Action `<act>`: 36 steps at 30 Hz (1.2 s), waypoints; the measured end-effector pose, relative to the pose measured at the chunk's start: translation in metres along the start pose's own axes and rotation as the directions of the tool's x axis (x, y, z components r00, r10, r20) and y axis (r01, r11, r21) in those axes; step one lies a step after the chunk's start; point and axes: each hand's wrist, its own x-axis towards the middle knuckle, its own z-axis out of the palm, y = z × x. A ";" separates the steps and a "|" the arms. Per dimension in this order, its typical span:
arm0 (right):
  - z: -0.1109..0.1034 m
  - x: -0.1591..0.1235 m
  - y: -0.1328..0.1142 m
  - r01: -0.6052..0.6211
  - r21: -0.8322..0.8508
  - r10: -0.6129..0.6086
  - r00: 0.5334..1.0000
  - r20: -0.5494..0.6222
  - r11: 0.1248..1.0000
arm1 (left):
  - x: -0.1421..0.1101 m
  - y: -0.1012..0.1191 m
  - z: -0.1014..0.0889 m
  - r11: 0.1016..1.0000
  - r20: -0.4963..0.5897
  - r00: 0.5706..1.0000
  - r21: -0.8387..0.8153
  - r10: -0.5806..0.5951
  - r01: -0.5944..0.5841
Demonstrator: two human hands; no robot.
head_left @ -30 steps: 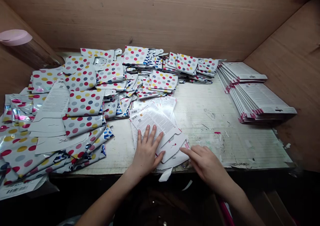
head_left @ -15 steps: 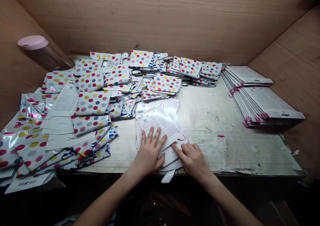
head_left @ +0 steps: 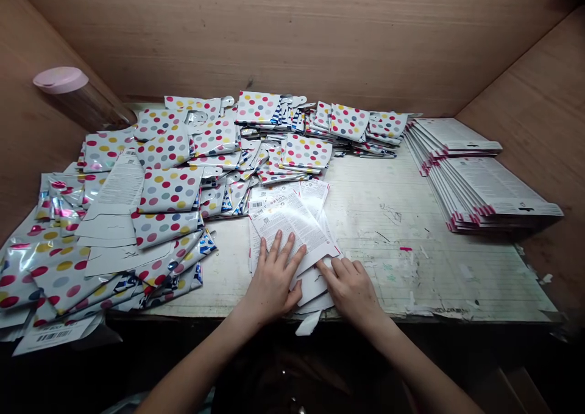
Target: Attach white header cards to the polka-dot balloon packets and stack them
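Note:
Several white printed cards lie overlapping in front of me, the top printed card (head_left: 295, 222) slanting toward the lower right. My left hand (head_left: 274, 280) rests flat on its lower left part, fingers spread. At the card's lower right end, my right hand (head_left: 350, 286) has its fingers bent against the flap edge; its thumb is mostly hidden. Beneath both hands, plain white card ends (head_left: 313, 285) stick out toward the table's front edge. A small white scrap (head_left: 308, 323) hangs over that edge.
Polka-dot packets (head_left: 169, 189) are heaped at the left and along the back. Stacked cards with pink edges (head_left: 493, 185) stand at the right. A pink-lidded clear container (head_left: 61, 80) is at the back left. Wooden panels (head_left: 320, 36) enclose the worn table (head_left: 370, 207).
My right hand's fingers have shifted slightly up and closer to the card's lower right edge. My left hand stays in place on the card.

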 end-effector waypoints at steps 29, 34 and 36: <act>-0.001 -0.023 0.010 0.254 0.156 -0.237 0.964 -0.119 0.955 | -0.029 -0.024 0.002 0.927 -0.092 0.928 -0.073 0.361 -0.368; -0.003 -0.029 -0.004 0.105 0.054 -0.101 0.992 -0.070 0.993 | -0.027 -0.022 0.001 0.930 -0.043 0.930 -0.034 0.365 -0.367; -0.002 -0.029 -0.014 0.080 0.000 -0.080 0.997 -0.015 0.997 | -0.026 -0.021 0.001 0.927 -0.031 0.927 -0.034 0.374 -0.375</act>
